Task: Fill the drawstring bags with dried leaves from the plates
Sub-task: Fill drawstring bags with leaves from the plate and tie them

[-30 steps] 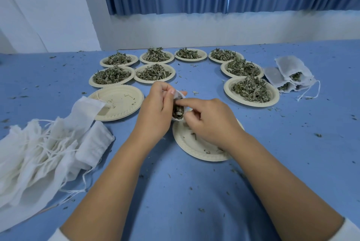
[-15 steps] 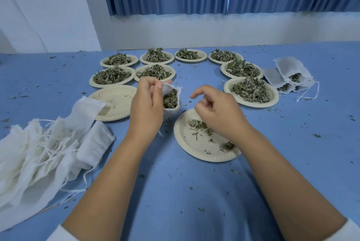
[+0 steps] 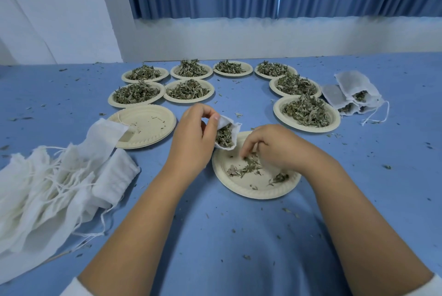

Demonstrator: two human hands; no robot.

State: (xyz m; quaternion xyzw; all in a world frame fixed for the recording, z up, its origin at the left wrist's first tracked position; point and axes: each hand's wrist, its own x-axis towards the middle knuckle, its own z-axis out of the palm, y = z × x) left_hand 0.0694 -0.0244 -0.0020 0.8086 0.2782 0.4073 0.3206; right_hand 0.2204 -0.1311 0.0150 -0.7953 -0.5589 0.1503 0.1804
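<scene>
1. Bag is hanging open-mouthed in the left hand, just above the far rim of the near plate, and is holding some leaves.
2. Left fingers are pinching the bag's top edge.
3. Right hand is reaching down onto the near plate, its fingers curled and their tips touching the loose leaves; whether they are gripping any is unclear.
4. Eight heaped plates are sitting farther back on the bench.
5. Empty bags are lying piled at left, and filled bags at far right.
</scene>
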